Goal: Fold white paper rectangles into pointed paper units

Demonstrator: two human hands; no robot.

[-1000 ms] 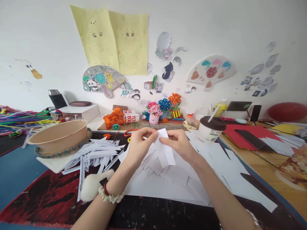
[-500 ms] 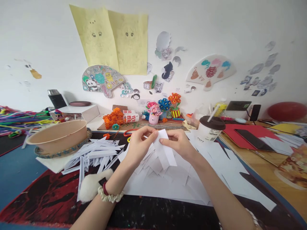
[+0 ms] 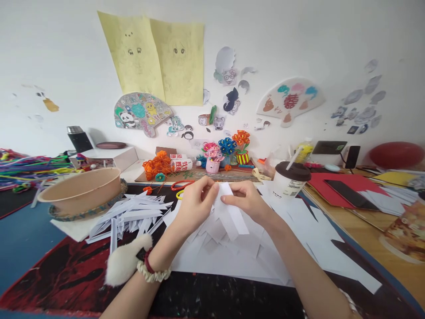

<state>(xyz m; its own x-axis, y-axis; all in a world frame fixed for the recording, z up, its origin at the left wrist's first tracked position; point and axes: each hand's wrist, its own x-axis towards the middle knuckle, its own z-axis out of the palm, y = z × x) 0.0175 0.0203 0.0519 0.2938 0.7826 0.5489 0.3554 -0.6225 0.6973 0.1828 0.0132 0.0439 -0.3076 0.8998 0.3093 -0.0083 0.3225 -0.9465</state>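
A white paper strip (image 3: 234, 217) with a lengthwise crease is held up over the middle of the table. My left hand (image 3: 198, 199) pinches its upper left edge between thumb and fingers. On the strip's right side, my right hand (image 3: 247, 199) has its thumb on the front and its fingers behind, closed on the paper. Beneath both hands lie loose white paper pieces (image 3: 212, 250), overlapping each other. To the left, a heap of folded white paper strips (image 3: 133, 212) rests on the dark mat.
A beige basin (image 3: 79, 190) stands at the left, and a white fluffy thing (image 3: 128, 261) lies by my left wrist. A lidded cup with a straw (image 3: 292, 179) stands at the right, near a phone (image 3: 350, 195). Handmade flowers (image 3: 214, 155) line the back, with scissors (image 3: 182, 184) before them.
The paper strip has shifted slightly, its lower end now a little lower and further right. Both hands keep hold of it, with small finger movements.
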